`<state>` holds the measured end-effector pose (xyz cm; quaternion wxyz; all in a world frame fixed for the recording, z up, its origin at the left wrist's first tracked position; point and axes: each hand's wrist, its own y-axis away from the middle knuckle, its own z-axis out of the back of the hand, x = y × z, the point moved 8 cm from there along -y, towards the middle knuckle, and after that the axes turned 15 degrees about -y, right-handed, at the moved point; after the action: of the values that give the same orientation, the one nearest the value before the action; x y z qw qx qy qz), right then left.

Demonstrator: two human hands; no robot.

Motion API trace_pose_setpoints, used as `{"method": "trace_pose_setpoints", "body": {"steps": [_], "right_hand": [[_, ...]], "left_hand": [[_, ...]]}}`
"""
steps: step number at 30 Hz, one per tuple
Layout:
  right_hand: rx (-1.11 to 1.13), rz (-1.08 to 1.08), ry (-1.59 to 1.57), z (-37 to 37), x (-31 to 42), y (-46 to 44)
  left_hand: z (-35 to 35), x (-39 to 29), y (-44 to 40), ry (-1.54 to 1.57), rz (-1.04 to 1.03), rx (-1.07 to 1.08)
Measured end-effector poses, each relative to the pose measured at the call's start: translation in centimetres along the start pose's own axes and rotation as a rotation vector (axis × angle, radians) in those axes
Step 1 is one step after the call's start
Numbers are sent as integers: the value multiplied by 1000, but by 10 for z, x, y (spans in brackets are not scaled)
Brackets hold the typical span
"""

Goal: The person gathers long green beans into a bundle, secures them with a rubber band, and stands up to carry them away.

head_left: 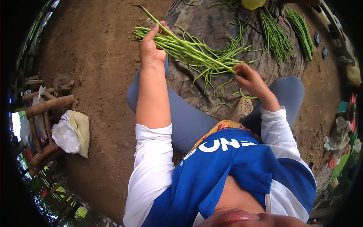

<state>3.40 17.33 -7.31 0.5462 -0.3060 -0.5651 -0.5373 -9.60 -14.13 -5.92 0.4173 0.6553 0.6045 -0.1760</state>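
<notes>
My left hand (pixel 152 47) is wrapped round one end of a bunch of long green beans (pixel 179 48), held above the ground between my knees. One thicker bean slants across the top of the bunch, its stem end sticking out past my left fingers. At the other end, my right hand (pixel 251 80) has its thumb and fingers closed at the tip of a long bean. Loose long beans (pixel 230 53) lie scattered on a dark, dirty sheet (pixel 189 81) below and beyond the bunch.
Two sorted bundles of long beans, a nearer one (pixel 275 38) and a farther one (pixel 300 34), lie at the far right. A yellow object (pixel 252 3) is at the top edge. Left on bare soil are a white plastic bag (pixel 66 136), a sack (pixel 84 132) and a bamboo frame (pixel 49 106).
</notes>
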Motion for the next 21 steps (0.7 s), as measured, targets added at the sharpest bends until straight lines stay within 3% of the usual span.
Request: {"method": "trace_pose_setpoints", "body": {"steps": [3,8,10,12,15,18,21], "right_hand": [[78,11,78,-24,8,-8],[184,-39,-108,-52,7,-20],[207,-78,-132,-55,-2,-23],[174,-73,-110,-52,-5,-22],[133,-106,-1,-48,-4,-23],[-29,23,205,-42,-3,-25],[-106,-36,227,-39,-16,-29]], "left_hand": [[-12,-4,13,-48,19,53],[-10,-9,10,-124,-3,90],[-2,-19,10,-92,-10,2],[10,-34,9,-132,-78,-62],[9,-34,9,-115,-78,-16],[3,-32,13,-140,-78,45],[5,-26,10,-130,-63,50]]}}
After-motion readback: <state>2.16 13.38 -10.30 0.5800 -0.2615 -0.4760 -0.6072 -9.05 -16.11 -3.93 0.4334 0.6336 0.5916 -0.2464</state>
